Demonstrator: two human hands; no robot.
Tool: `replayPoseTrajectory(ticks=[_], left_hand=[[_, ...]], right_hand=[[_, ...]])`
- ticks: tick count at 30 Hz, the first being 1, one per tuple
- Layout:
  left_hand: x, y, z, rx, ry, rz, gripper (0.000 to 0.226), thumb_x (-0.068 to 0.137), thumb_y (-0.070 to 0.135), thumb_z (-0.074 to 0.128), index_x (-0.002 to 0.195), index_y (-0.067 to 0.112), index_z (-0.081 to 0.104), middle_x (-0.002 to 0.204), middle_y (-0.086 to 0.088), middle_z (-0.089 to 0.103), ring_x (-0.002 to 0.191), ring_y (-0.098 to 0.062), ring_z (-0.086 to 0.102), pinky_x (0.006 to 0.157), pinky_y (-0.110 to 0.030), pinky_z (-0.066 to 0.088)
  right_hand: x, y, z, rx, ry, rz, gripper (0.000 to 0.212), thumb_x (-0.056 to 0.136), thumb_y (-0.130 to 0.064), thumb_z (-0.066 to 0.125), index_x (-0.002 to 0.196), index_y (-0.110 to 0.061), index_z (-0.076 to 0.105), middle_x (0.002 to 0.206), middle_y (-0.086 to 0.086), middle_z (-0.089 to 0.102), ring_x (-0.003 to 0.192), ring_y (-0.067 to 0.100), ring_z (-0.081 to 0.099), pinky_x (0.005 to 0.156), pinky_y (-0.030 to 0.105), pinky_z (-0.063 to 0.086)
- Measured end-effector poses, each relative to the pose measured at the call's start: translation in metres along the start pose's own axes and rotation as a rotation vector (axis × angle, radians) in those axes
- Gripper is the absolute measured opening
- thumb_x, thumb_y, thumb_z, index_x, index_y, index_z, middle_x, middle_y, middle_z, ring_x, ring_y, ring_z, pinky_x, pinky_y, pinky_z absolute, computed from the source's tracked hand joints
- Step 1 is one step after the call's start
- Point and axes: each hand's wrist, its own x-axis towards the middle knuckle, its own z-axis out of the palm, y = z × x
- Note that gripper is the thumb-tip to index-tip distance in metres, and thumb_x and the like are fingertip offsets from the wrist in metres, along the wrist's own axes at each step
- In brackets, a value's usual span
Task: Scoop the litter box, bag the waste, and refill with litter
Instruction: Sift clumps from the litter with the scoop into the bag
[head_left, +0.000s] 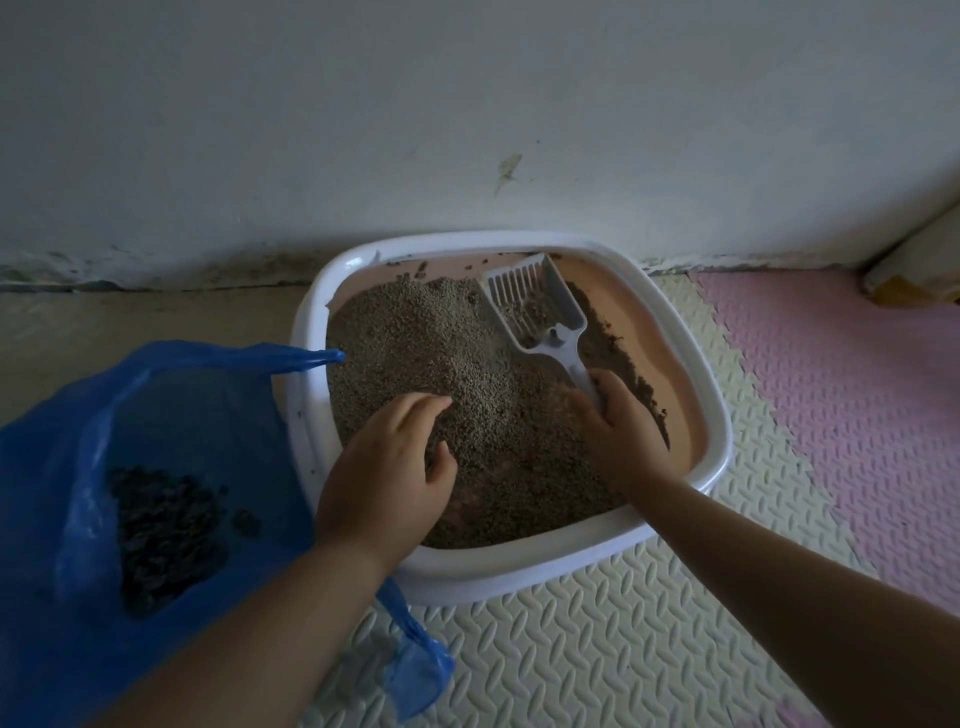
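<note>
The square litter box with white plastic rim (723, 415) has a smooth, semi-gloss moulded finish. Its peach inner wall (652, 332) is equally smooth plastic, dusted with residue. The grey-brown granular litter (415, 332) is coarse, dry and matt. The white slotted plastic scoop (540, 306) is rigid and smooth. The blue thin-film plastic bag (62, 467) is translucent, crinkled and lightly glossy; the dark clumped waste (161, 535) inside looks rough and matt. The cream foam floor mat (597, 649) and pink foam floor mat (857, 389) carry a matt embossed tread pattern. The white painted wall (467, 104) is matt and stained, and flakes roughly along its base.
</note>
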Motion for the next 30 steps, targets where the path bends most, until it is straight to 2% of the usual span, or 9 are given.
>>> replayPoseTrajectory(ticks=[3, 11, 14, 17, 20, 22, 24, 26, 30], left_hand=[[0.0, 0.0, 0.0, 0.002, -0.001, -0.004, 0.04, 0.09, 0.021, 0.053, 0.13, 0.02, 0.054, 0.127, 0.007, 0.054, 0.116, -0.012, 0.052, 0.085, -0.022, 0.042], [0.0, 0.001, 0.001, -0.003, -0.003, -0.022, 0.04, 0.09, 0.021, 0.054, 0.13, 0.02, 0.054, 0.127, 0.008, 0.054, 0.114, -0.011, 0.051, 0.082, -0.02, 0.038], [0.001, 0.001, 0.001, -0.003, 0.015, -0.02, 0.039, 0.089, 0.02, 0.055, 0.128, 0.018, 0.056, 0.125, 0.006, 0.056, 0.113, -0.012, 0.053, 0.082, -0.021, 0.038], [0.001, 0.0, 0.003, -0.002, 0.025, -0.035, 0.04, 0.088, 0.019, 0.056, 0.128, 0.017, 0.055, 0.125, 0.004, 0.056, 0.114, -0.014, 0.052, 0.086, -0.024, 0.042], [0.001, -0.002, 0.005, 0.026, 0.068, -0.033, 0.039, 0.087, 0.019, 0.055, 0.126, 0.015, 0.056, 0.122, 0.001, 0.058, 0.112, -0.017, 0.053, 0.093, -0.032, 0.045], [0.002, -0.003, 0.006, 0.059, 0.098, -0.028, 0.039, 0.086, 0.021, 0.052, 0.123, 0.013, 0.058, 0.119, 0.0, 0.059, 0.111, -0.019, 0.054, 0.095, -0.034, 0.044], [0.003, -0.003, 0.006, 0.089, 0.123, -0.033, 0.042, 0.084, 0.023, 0.049, 0.123, 0.012, 0.058, 0.12, -0.002, 0.059, 0.113, -0.02, 0.053, 0.098, -0.036, 0.042], [0.001, -0.003, 0.006, 0.116, 0.156, -0.061, 0.045, 0.082, 0.021, 0.049, 0.124, 0.01, 0.058, 0.123, -0.003, 0.057, 0.116, -0.022, 0.05, 0.101, -0.038, 0.039], [-0.001, -0.004, 0.008, 0.138, 0.244, -0.16, 0.049, 0.079, 0.011, 0.057, 0.128, 0.006, 0.054, 0.131, -0.01, 0.052, 0.124, -0.027, 0.045, 0.106, -0.044, 0.034]], right_hand=[[0.002, 0.001, -0.007, -0.016, -0.003, 0.075, 0.015, 0.096, -0.043, 0.049, 0.094, -0.029, 0.056, 0.071, -0.01, 0.059, 0.059, 0.006, 0.054, 0.052, 0.025, 0.038], [0.036, 0.013, -0.014, -0.086, -0.11, 0.412, 0.051, 0.094, -0.054, 0.047, 0.074, -0.01, 0.063, 0.058, 0.002, 0.054, 0.049, 0.016, 0.047, 0.049, 0.025, 0.037], [0.055, 0.008, -0.011, -0.095, -0.132, 0.477, 0.051, 0.095, -0.053, 0.045, 0.076, -0.009, 0.06, 0.06, 0.004, 0.056, 0.047, 0.015, 0.048, 0.045, 0.021, 0.037], [0.083, 0.001, -0.003, -0.045, -0.133, 0.506, 0.035, 0.098, -0.037, 0.049, 0.081, -0.007, 0.057, 0.059, 0.003, 0.053, 0.036, 0.011, 0.046, 0.035, 0.022, 0.033], [0.107, -0.009, 0.007, -0.024, -0.109, 0.45, 0.021, 0.093, -0.025, 0.051, 0.097, -0.006, 0.06, 0.076, 0.004, 0.057, 0.06, 0.015, 0.053, 0.049, 0.025, 0.043], [0.11, -0.015, 0.015, -0.085, -0.165, 0.47, 0.015, 0.096, -0.02, 0.044, 0.099, -0.009, 0.055, 0.071, 0.005, 0.053, 0.057, 0.017, 0.049, 0.044, 0.026, 0.04], [0.103, -0.015, 0.023, -0.162, -0.2, 0.483, 0.022, 0.099, -0.017, 0.039, 0.102, -0.003, 0.057, 0.073, 0.011, 0.058, 0.057, 0.022, 0.054, 0.042, 0.026, 0.046], [0.093, -0.004, 0.029, -0.14, -0.155, 0.469, 0.029, 0.1, -0.024, 0.04, 0.111, -0.003, 0.057, 0.09, 0.013, 0.064, 0.072, 0.027, 0.063, 0.059, 0.034, 0.055], [0.075, 0.016, 0.028, -0.062, -0.032, 0.39, 0.036, 0.097, -0.037, 0.041, 0.124, -0.016, 0.053, 0.108, 0.006, 0.065, 0.092, 0.026, 0.063, 0.077, 0.041, 0.055]])
